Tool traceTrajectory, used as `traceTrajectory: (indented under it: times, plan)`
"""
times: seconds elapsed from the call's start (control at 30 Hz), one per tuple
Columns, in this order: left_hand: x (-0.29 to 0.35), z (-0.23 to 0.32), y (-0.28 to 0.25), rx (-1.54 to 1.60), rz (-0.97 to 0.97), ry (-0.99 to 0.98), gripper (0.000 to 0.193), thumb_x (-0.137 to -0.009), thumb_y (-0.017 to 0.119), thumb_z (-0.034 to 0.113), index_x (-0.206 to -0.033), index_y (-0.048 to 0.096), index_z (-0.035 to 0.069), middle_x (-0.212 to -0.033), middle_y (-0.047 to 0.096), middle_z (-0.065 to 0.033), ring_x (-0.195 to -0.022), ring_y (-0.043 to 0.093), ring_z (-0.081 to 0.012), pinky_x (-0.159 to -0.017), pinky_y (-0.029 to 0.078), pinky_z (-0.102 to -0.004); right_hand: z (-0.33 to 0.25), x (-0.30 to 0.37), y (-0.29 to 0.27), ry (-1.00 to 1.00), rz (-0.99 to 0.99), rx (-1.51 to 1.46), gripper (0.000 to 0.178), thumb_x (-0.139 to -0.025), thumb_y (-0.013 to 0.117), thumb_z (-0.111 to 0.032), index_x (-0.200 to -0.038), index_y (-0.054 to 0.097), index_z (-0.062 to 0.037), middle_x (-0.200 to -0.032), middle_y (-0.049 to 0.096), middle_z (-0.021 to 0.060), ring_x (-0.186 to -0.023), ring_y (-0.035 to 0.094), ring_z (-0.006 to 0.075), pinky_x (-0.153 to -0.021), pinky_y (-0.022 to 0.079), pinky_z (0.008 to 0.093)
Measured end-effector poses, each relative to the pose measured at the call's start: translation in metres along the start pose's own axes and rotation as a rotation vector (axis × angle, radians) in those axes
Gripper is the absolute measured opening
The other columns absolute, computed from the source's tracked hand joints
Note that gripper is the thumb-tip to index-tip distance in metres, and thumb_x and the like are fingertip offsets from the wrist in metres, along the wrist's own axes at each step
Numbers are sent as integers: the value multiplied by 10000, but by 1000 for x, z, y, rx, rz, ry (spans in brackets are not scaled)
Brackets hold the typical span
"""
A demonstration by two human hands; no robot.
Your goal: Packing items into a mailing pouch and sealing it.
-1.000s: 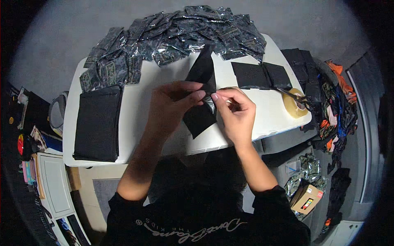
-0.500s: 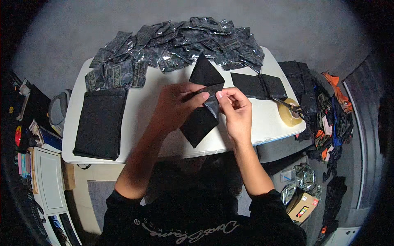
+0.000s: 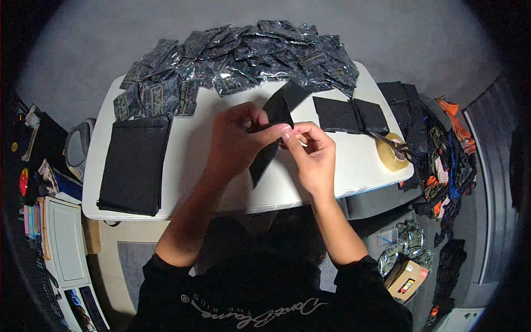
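1. Head view: the black fabric strip [image 3: 272,133] is up in both hands over the middle of the white table [image 3: 188,160]. Since a second ago it's come a bit higher and the fold at its middle looks tighter, so I'd guess the folding is nearly done.
2. Its long axis runs diagonal, top end toward the far right, bottom end hanging toward the near left.
3. Left hand [image 3: 235,141] is closed around the strip's middle, thumb on top. Right hand [image 3: 312,152] pinches its edge between thumb and fingertips.
4. Further out: a black fabric stack [image 3: 135,163] on the left, flat black pieces [image 3: 348,113] on the right, a heap of shiny foil packets [image 3: 238,58] at the far edge, and a tape roll [image 3: 394,152].
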State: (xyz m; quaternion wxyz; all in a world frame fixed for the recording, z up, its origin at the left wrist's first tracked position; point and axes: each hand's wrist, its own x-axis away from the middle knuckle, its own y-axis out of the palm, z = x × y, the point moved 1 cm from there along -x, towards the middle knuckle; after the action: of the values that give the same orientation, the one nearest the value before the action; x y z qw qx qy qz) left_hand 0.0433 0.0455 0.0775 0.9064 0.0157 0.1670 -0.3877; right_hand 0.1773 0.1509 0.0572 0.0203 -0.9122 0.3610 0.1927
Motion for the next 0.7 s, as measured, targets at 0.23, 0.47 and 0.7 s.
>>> traceTrajectory:
  times: [0.23, 0.47, 0.7]
  plan:
    - [-19, -2, -7, -41, -104, 101, 190, -840, 853, 134, -941, 778, -9, -821, 758, -54, -733, 669, -69, -671, 529, -238, 6, -14, -6, 26, 70, -144, 62, -1012, 674, -49, -1040, 659, 5, -891, 694, 24, -808, 670, 66, -741, 583, 223]
    - [-27, 5, 0, -50, -128, 76, 207, -822, 869, 130, -896, 764, -31, -782, 754, -84, -719, 677, -76, -655, 535, -227, -5, -15, 7, -118, 185, -30, 183, -953, 738, -23, -1118, 660, -6, -1012, 653, 59, -850, 631, 73, -751, 559, 209]
    - [-33, -9, -6, 101, -187, -89, 224, -830, 867, 134, -862, 739, -46, -820, 760, -95, -743, 698, -90, -659, 543, -223, -15, -30, -13, -436, 11, 545, 185, -858, 779, 3, -1041, 783, -20, -972, 670, 89, -799, 622, 133, -714, 526, 271]
